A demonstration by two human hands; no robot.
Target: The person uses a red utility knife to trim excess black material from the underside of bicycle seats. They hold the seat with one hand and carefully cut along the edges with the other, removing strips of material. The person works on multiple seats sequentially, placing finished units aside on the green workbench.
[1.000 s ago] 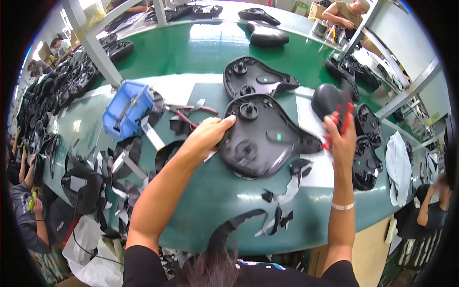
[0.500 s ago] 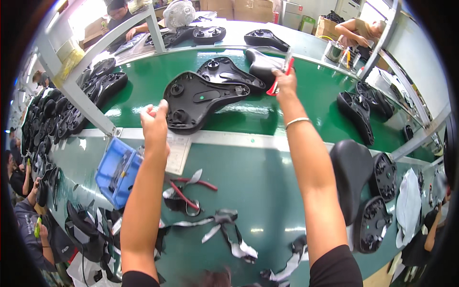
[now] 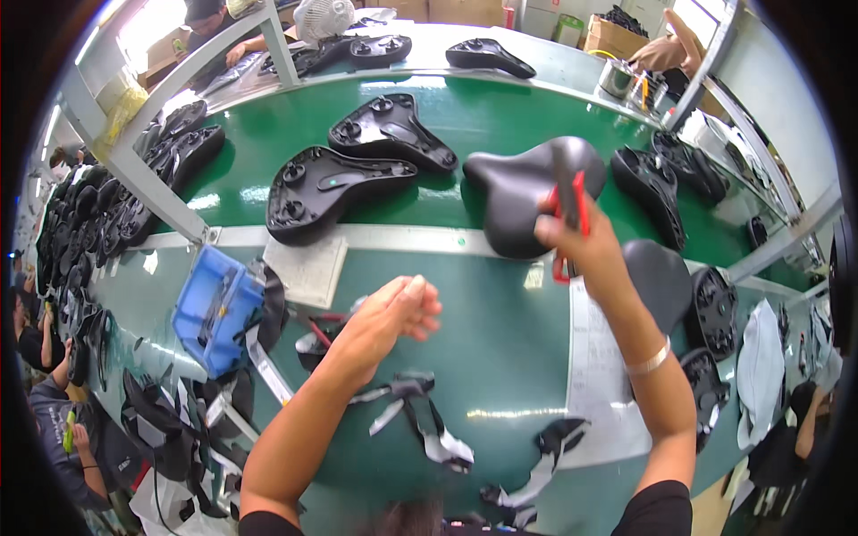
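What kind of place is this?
Probably a saddle factory or workshop: black saddles lie on a green, belt-like surface, material offcuts litter the bench, and another worker is beyond.

Blue bin [image 3: 237,326] left of left hand [image 3: 398,313]; white fan [image 3: 323,20] far beyond same hand. Silvery pot [image 3: 615,79] beyond right hand [image 3: 585,246], pale cloth [image 3: 757,362] off right of that hand.

We are seeing bright light glaring off the belt [image 3: 259,134], the tool [image 3: 582,204] blurring, edges bending toward black corners.
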